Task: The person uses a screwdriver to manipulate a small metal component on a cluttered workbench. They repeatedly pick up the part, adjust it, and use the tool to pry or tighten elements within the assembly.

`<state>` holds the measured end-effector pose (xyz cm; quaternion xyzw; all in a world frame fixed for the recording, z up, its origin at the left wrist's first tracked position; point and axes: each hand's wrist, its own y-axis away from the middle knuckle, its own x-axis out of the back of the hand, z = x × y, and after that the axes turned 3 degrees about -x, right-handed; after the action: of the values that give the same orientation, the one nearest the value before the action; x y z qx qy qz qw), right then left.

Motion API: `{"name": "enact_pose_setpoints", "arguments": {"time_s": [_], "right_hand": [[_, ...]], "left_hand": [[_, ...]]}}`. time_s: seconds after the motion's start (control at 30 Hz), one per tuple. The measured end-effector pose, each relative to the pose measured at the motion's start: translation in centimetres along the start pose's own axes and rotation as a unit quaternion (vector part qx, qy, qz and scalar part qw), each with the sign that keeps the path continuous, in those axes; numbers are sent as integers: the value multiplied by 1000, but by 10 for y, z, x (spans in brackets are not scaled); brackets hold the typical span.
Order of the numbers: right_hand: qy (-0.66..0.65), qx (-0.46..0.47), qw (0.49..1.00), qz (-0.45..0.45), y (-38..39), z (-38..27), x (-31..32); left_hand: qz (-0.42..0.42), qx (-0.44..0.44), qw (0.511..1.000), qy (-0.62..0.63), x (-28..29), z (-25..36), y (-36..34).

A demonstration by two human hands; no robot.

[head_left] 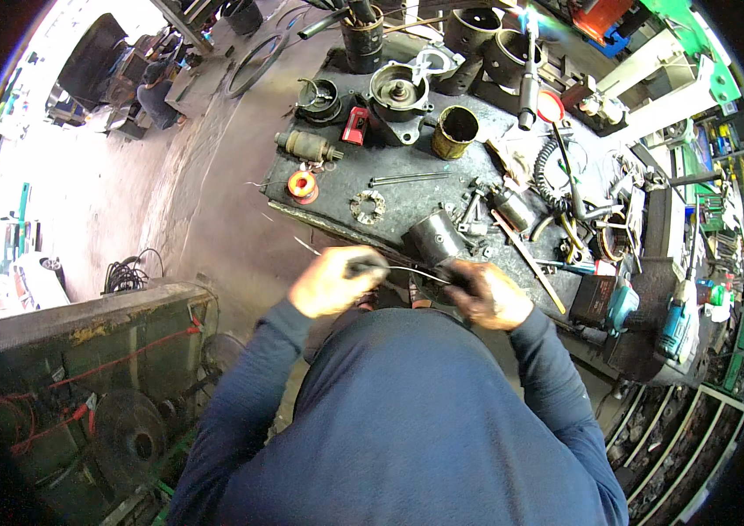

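A thin silvery wire [415,272] stretches between my two hands in front of my body, just off the near edge of the workbench. My left hand [337,279] is closed around it, and a thin end sticks out toward the upper left. My right hand [488,296], its fingers darkened with grime, pinches the wire's other end. Just beyond the right hand lies a dark metal cylinder [433,238] on its side. Farther left on the bench are a flat toothed ring [368,207] and an orange spool [302,187] with a loose strand.
On the dark workbench [398,188] stand a round metal housing [398,88], a brown-rimmed can [455,131] and a red box [355,125]. A lit torch [528,74] is at the back. Teal power tools [677,326] sit at right. Another person [157,95] crouches far left.
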<state>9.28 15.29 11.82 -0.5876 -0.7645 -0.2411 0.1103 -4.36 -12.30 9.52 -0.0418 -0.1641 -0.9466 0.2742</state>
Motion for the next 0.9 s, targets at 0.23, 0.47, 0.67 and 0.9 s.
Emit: {"name": "enact_pose_setpoints", "arguments": {"time_s": [0.23,0.47,0.67,0.9], "right_hand": [[97,-102,990,-19,32,11,46],[158,82,984,-1,-31,9,24],[105,54,991,-70,-41,11,11],[72,-64,988,117,-60,38,22]], "left_hand": [[121,90,983,-109,72,-13,71],[75,33,974,-212,17,2,24],[-98,56,994,-3,-43,-16,-28],[131,50,988,69,-18,2,-8]]}}
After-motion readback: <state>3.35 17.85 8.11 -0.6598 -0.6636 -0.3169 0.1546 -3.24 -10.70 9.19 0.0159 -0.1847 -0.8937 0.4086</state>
